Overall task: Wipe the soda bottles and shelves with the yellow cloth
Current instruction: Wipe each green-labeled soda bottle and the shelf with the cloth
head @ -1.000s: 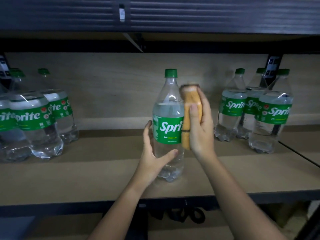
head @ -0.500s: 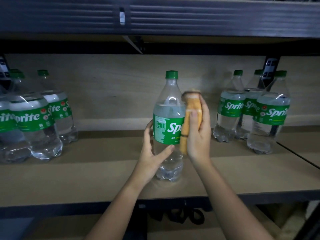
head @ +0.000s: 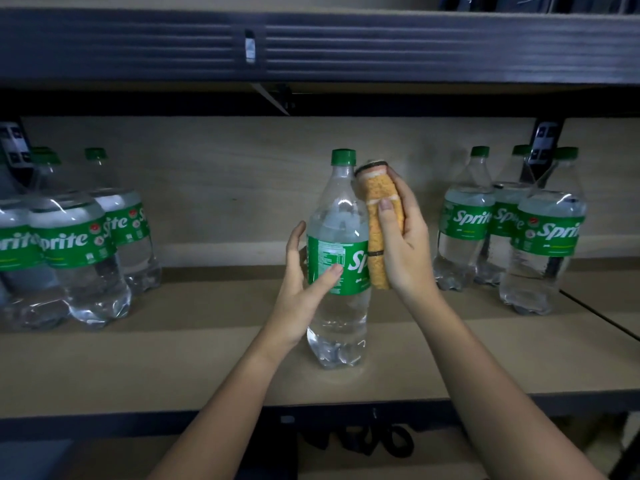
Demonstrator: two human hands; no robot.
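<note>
Upright Sprite bottle (head: 337, 258) grasped by left hand (head: 304, 289), fingers hidden behind, right hand (head: 403, 244) gripping folded yellow cloth (head: 379, 223) against its right side, left bottle pack (head: 65, 251) cropped

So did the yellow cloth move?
Yes. The yellow cloth in the right hand slid up the middle bottle; its top now reaches near the green cap.

Left hand (head: 304, 282) cupped, thumb extended, right hand (head: 403, 244) gripping, forearms raised

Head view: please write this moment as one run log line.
left hand steadies middle Sprite bottle | right hand presses folded yellow cloth on its side | bottle upright on shelf
</note>
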